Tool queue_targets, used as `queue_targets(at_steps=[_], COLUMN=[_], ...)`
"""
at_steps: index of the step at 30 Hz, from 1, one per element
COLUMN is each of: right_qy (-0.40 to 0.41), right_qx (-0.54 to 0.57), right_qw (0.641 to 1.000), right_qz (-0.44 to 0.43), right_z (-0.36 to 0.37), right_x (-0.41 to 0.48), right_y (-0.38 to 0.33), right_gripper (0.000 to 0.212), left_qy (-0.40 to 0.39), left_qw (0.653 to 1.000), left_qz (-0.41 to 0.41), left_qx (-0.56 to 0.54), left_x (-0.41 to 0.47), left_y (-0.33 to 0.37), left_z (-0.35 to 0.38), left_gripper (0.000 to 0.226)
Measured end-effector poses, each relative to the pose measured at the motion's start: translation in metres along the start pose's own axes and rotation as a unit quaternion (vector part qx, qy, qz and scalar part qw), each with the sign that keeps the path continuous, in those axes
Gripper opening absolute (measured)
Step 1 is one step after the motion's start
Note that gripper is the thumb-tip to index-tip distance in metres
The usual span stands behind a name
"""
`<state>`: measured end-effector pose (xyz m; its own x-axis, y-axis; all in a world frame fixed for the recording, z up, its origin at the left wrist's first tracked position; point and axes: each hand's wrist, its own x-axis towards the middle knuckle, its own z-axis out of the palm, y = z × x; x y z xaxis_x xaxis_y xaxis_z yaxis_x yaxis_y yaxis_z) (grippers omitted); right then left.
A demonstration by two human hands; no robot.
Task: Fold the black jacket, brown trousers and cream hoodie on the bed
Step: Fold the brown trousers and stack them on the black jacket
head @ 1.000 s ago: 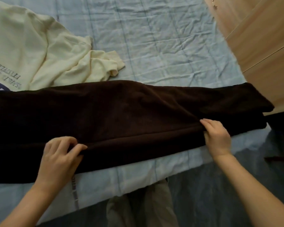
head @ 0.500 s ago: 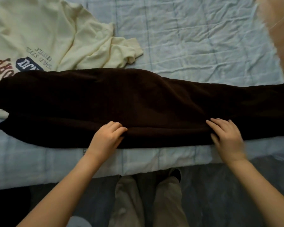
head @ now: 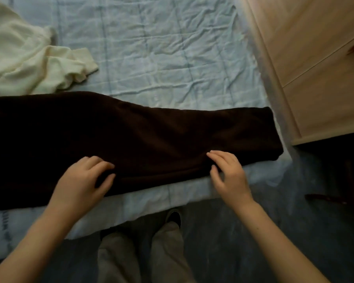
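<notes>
The brown trousers (head: 151, 139) lie flat and lengthwise across the bed's near side, folded leg on leg, their right end squared off near the bed's corner. My left hand (head: 84, 180) pinches a fold of the trousers' near edge between thumb and fingers. Further right along that edge, my right hand (head: 229, 174) rests with spread fingers, its fingertips on the cloth and nothing held. The cream hoodie (head: 29, 64) lies crumpled at the far left, beyond the trousers. The black jacket is out of view.
The bed (head: 161, 58) has a wrinkled light blue sheet. A pale wooden wardrobe (head: 315, 68) stands close along its right side. My legs (head: 141, 252) stand on the blue floor at the bed's edge. A dark object (head: 325, 199) lies on the floor at right.
The view has swung right, so the trousers' right end and the wardrobe show again. My right hand's fingers have spread on the near edge. My left hand still holds the fold.
</notes>
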<state>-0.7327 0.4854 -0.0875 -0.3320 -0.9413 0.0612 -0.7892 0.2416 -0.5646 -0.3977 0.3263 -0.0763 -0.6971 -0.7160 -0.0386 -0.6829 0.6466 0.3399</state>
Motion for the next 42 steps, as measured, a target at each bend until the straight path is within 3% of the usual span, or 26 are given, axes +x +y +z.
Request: queue_targets(at_steps=[4,7,9,11,13,16,18,20,23,25,28,32,37,42], right_qy=[0.109,0.182,0.135,0.082,0.086,0.158,0.135,0.110,0.139,0.095,-0.005,-0.028,-0.053,-0.010], right_qx=[-0.074,-0.098,-0.053,0.021,0.044,0.065,0.092,0.041,-0.094,-0.149,-0.183,-0.187,-0.180,-0.085], right_qw=[0.991,0.964,0.946,0.940,0.949,0.946,0.940,0.947,0.977,0.983,0.979,0.976,0.971,0.995], right_qz=[0.031,0.167,0.290,0.332,0.299,0.274,0.301,0.300,0.129,0.047,0.088,0.106,0.146,0.047], right_z=[-0.037,-0.064,-0.071,-0.072,-0.074,-0.092,-0.093,-0.084,-0.060,-0.040,-0.012,0.004,-0.017,0.007], right_x=[0.012,0.031,0.047,0.059,0.064,0.060,0.051,0.044,0.053,0.065,0.070,0.071,0.073,0.067], right_y=[0.037,0.066,0.080,0.093,0.101,0.118,0.128,0.126,0.100,0.089,0.105,0.122,0.091,-0.014], right_gripper=[0.028,0.038,0.055,0.062,0.050,0.027,0.025,0.042,0.058,0.059,0.059,0.061,0.059,0.044], left_qy=[0.046,0.045,-0.018,-0.075,-0.084,-0.079,-0.084,-0.088,-0.051,-0.016,0.004,-0.033,-0.060,0.102], left_qw=[0.992,0.988,0.992,0.992,0.991,0.988,0.985,0.984,0.988,0.990,0.992,0.991,0.995,0.993], left_qz=[0.091,0.121,0.116,0.103,0.101,0.128,0.135,0.133,0.131,0.117,0.049,0.032,0.049,0.050], left_qx=[-0.080,-0.090,-0.046,0.015,0.041,0.044,0.070,0.077,0.069,0.083,0.115,0.124,0.059,-0.026], left_x=[0.075,0.124,0.141,0.146,0.144,0.142,0.141,0.140,0.147,0.154,0.163,0.170,0.169,0.122], left_y=[0.100,0.158,0.179,0.187,0.185,0.180,0.180,0.184,0.190,0.190,0.169,0.153,0.158,0.098], left_z=[0.035,0.069,0.088,0.104,0.111,0.115,0.119,0.121,0.118,0.117,0.125,0.134,0.096,0.031], left_gripper=[0.033,0.039,0.048,0.052,0.055,0.054,0.055,0.056,0.056,0.057,0.059,0.061,0.057,0.033])
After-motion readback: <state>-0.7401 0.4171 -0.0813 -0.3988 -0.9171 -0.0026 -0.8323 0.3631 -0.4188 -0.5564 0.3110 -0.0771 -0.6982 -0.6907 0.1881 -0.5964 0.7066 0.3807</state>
